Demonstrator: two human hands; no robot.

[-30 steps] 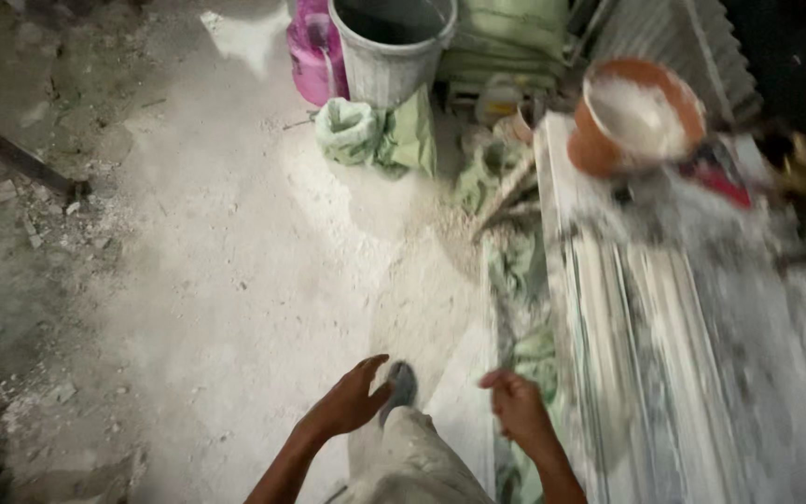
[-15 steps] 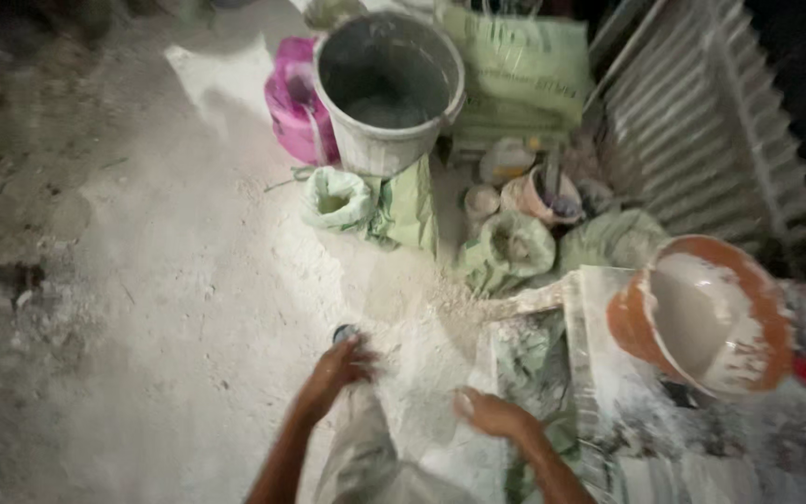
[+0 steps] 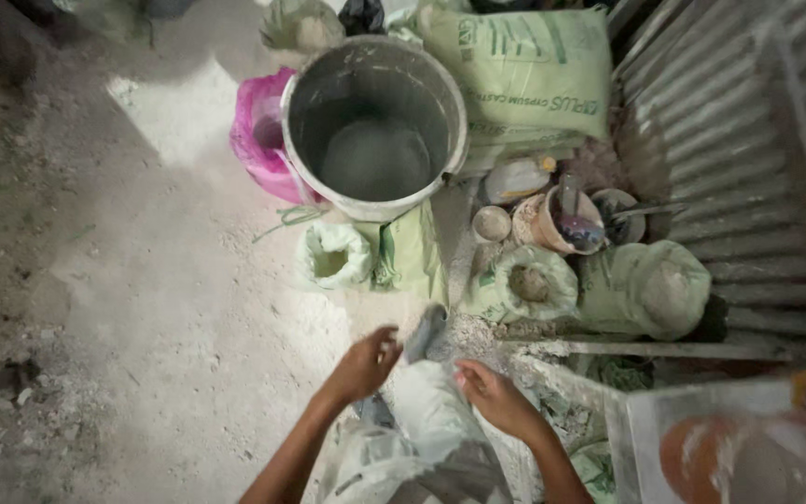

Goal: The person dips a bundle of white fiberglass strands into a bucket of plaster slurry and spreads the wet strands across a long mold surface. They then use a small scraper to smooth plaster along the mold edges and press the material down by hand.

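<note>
A dusty floor (image 3: 142,308) is seen below, with a corrugated metal sheet (image 3: 729,140) at the right. A large green sack (image 3: 524,70) is laid behind a big grey bucket (image 3: 375,126), and a pink bag (image 3: 258,140) is pressed against the bucket's left side. 2 open green bags (image 3: 333,254) (image 3: 646,285) of powder and a small pot (image 3: 562,224) are set just in front of it. Lower down, the left hand (image 3: 363,366) and right hand (image 3: 493,397) are held apart above the person's grey trouser leg (image 3: 431,420). Both are held loosely open, with nothing gripped; a shoe (image 3: 426,331) is seen between them.
</note>
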